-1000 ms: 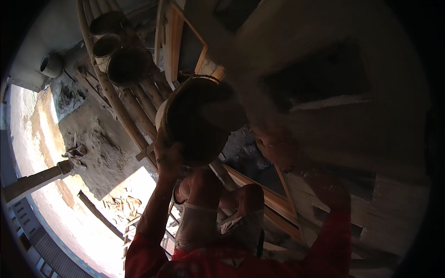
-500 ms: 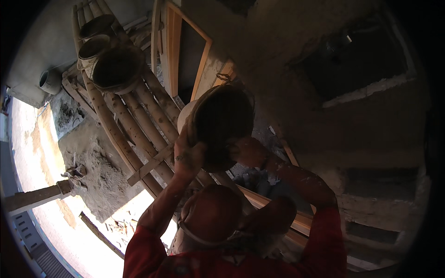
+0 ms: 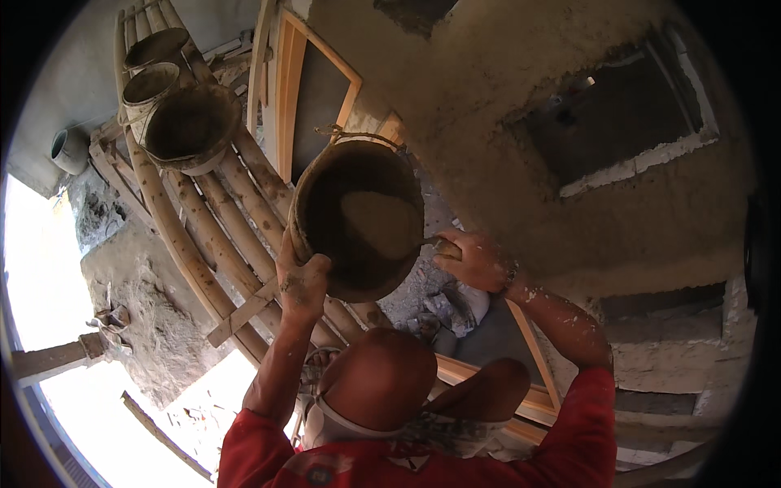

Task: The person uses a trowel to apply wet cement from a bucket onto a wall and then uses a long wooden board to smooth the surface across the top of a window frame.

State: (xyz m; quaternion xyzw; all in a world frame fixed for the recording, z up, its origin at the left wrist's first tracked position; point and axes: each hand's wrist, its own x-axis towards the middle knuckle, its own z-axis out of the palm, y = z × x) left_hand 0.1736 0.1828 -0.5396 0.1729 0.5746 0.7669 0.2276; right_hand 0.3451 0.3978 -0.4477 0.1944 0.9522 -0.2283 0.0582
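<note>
A round mortar bucket [image 3: 362, 285], with a rope-like handle [image 3: 358, 137] at its far rim, is tilted with its mouth toward me. My left hand [image 3: 303, 281] grips its near left rim, thumb over the edge. Inside, a paler rounded patch [image 3: 381, 224] shows against the dark wall; whether it is mortar or a blade I cannot tell. To the right of the rim, my right hand [image 3: 476, 259] is closed round the wooden handle of a trowel [image 3: 447, 250]. Its thin metal neck points at the bucket, and the blade cannot be made out.
Beneath the bucket runs a scaffold of wooden poles [image 3: 236, 203], with a crosspiece [image 3: 242, 313]. Farther along it stand a large bucket [image 3: 191, 130], a pale bucket [image 3: 150, 85] and another container [image 3: 154, 47]. A wooden frame [image 3: 354, 89] and a rough wall [image 3: 521, 195] lie to the right.
My right hand has moved from the bucket's near right rim outward to the right, showing the trowel handle. The bucket has shifted slightly left, and its inside shows more brightly.
</note>
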